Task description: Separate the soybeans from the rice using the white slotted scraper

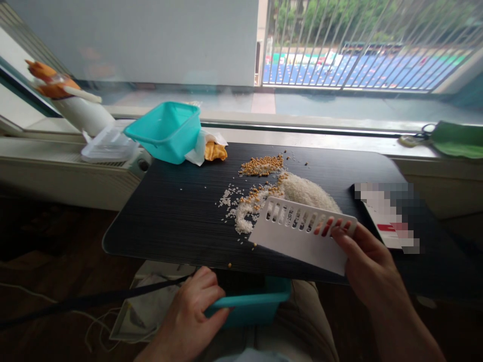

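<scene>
Right hand (373,266): pinching card (298,242); keep its edge low.
Left hand (196,301): clamped on tub (252,309); steady it.
Rice (307,192), beans (262,165): beyond right hand, leftward.

The card (298,239) in my right hand (372,261) looks smooth and matt, stiff paper or plastic, I cannot tell which; the tub (252,309) in my left hand (196,306) is smooth plastic, as is the bin (166,133); my surface (177,216) shows a fine wood-like grain with dull sheen; the rice (307,191) looks rough and grainy; my trousers (317,317) are matt cloth.
</scene>
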Tool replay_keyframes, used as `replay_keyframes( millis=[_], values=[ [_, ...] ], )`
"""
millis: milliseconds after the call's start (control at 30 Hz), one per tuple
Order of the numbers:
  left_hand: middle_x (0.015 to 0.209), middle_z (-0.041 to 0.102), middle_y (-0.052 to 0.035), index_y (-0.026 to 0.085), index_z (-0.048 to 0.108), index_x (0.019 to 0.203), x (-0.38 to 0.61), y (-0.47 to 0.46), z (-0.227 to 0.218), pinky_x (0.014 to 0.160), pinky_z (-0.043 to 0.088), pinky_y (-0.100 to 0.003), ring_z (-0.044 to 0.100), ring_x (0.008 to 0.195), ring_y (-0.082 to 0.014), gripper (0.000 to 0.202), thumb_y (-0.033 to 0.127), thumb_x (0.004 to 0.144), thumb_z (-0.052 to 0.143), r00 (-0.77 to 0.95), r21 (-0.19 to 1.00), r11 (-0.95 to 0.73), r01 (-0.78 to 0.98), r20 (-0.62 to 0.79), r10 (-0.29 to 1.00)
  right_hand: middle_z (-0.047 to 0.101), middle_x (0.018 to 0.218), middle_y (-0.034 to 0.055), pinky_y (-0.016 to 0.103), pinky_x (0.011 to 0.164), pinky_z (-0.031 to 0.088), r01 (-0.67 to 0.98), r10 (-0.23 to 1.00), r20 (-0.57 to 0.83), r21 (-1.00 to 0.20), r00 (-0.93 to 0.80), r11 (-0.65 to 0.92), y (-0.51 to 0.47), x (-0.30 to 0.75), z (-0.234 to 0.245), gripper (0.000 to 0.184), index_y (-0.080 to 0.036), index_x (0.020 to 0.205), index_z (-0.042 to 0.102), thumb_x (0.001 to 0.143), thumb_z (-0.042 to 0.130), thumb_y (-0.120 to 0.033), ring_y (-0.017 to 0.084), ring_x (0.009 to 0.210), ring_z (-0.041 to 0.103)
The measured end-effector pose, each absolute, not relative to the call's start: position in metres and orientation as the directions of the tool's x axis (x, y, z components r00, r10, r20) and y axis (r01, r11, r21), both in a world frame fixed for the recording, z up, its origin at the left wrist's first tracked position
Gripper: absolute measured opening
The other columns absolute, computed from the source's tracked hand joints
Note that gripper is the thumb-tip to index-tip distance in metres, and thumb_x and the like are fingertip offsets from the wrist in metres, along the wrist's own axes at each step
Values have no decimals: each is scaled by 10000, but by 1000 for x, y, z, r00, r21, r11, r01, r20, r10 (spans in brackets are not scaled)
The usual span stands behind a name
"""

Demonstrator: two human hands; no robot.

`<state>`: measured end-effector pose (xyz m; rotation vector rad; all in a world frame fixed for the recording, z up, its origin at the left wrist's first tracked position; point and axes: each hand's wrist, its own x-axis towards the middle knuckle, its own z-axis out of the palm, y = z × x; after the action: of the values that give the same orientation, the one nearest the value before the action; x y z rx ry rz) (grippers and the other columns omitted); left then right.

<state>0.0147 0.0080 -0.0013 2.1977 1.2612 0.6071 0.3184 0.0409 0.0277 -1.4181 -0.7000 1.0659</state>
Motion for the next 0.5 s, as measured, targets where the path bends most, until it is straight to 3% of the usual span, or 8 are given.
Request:
replay_keyframes(
  millis=[267,500],
  values=[
    [657,582,-6,180,642,625,15,8,-1,586,449,-259,586,692,-181,213,19,759,605,456,635,-430,642,134,880,779,863,35,337,724,597,-163,849,-195,-978,491,-130,39,323,26,249,-269,847,774,707,845,-462,228,764,721],
    [671,587,0,193,636,628,15,8,-1,587,453,-259,589,694,-181,214,15,747,629,448,629,-420,654,124,885,770,834,41,305,668,612,-155,876,-262,-964,404,-216,37,320,28,267,-252,778,772,716,826,-506,226,749,721]
  ],
)
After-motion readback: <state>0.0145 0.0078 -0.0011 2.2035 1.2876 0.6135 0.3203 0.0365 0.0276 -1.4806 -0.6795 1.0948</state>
